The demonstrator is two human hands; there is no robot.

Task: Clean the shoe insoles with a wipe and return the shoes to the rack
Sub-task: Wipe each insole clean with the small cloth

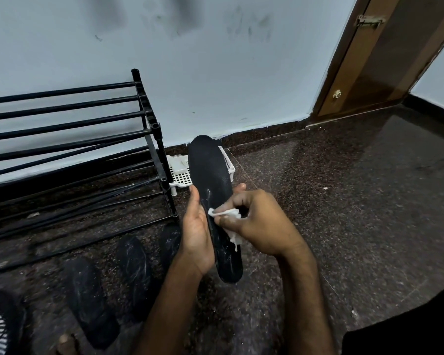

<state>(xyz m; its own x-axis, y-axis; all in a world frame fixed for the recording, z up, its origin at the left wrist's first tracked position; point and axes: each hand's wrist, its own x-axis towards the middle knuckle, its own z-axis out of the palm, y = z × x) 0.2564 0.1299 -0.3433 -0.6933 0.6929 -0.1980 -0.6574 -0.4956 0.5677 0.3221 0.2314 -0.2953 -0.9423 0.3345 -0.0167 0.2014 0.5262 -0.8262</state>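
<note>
The long black foam insole (210, 170) stands nearly upright in the air in front of me, toe end up, above the dark speckled stone floor (344, 201). My left hand (196, 231) cradles its left edge and back, its grip curled round the lower half. My right hand (256, 221) has its grip closed narrow on a crumpled white wipe (223, 213), which it presses against the middle of the top face.

I see the main risk in the wipe itself. A thin tail hangs off it, and pale streaks lie on the insole below. They may be moisture or shed fibre; I cannot tell from here. If it is shredding, harder rubbing would leave more lint behind.

The insole is supported on one side only, so a firm stroke could bend it or push it out of the left grip onto the gritty floor.

Three more black insoles (132, 272) lie just below, near a black-and-white striped shoe (0, 324), and cleaned ones could get mixed with uncleaned. The black metal-tube shoe rack (69, 124) and the white plastic lattice basket (181, 172) stand close behind, within reach of a wide swing.
</note>
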